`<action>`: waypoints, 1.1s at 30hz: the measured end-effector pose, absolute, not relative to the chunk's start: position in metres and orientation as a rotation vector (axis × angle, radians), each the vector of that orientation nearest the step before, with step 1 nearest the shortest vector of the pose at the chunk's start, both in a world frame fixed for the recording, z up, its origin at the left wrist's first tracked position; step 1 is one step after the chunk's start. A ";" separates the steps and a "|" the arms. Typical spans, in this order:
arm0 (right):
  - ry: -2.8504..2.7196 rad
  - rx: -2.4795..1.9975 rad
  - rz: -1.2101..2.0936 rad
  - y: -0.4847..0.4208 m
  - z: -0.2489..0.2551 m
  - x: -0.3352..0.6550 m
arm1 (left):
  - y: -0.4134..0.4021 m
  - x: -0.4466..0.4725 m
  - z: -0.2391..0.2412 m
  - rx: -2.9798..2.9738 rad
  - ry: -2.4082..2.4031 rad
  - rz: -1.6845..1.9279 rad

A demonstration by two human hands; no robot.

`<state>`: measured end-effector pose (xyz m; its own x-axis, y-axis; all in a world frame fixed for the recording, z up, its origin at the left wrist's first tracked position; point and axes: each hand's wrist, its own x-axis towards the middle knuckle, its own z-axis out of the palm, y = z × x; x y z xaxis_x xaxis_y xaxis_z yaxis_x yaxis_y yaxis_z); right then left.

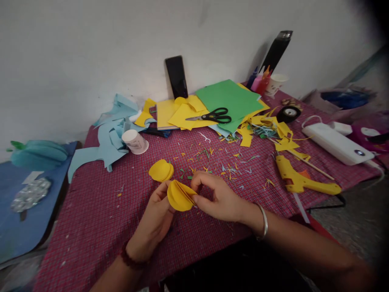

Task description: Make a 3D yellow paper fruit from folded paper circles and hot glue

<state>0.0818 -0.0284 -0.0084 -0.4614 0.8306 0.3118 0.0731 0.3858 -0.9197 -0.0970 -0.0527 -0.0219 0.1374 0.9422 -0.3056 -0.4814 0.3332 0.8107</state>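
Near the table's front edge, my left hand [158, 219] grips a stack of folded yellow paper circles [180, 197] by its left side. Thumb and fingers of my right hand [217, 196] pinch the right edge of the same stack, where the layers fan apart. Just beyond my left hand, more yellow paper circles [161, 170] lie in a loose pile on the checked cloth. The fingertips behind the held stack are partly hidden.
Black-handled scissors [215, 116] lie on yellow and green paper sheets [227, 99]. A yellow glue gun [304, 178] rests at right, near a white power strip [337, 142]. A paper cup [133, 142] stands left among blue scraps [112, 134]; a phone [176, 77] leans on the wall.
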 end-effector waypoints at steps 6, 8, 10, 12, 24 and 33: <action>-1.714 -0.825 1.050 -0.028 -0.014 0.081 | -0.053 -0.097 -0.023 0.625 0.907 1.108; -1.722 -0.782 1.030 -0.028 -0.013 0.082 | -0.053 -0.096 -0.023 0.630 0.904 1.103; -1.763 -0.716 1.027 -0.028 -0.010 0.085 | -0.054 -0.095 -0.021 0.633 0.906 1.102; -1.828 -0.647 1.023 -0.029 -0.005 0.088 | -0.054 -0.094 -0.020 0.637 0.912 1.104; -1.916 -0.565 1.050 -0.030 0.001 0.094 | -0.053 -0.094 -0.020 0.725 0.882 1.118; -1.912 -0.581 1.023 -0.031 0.003 0.093 | -0.056 -0.095 -0.019 0.846 0.935 1.172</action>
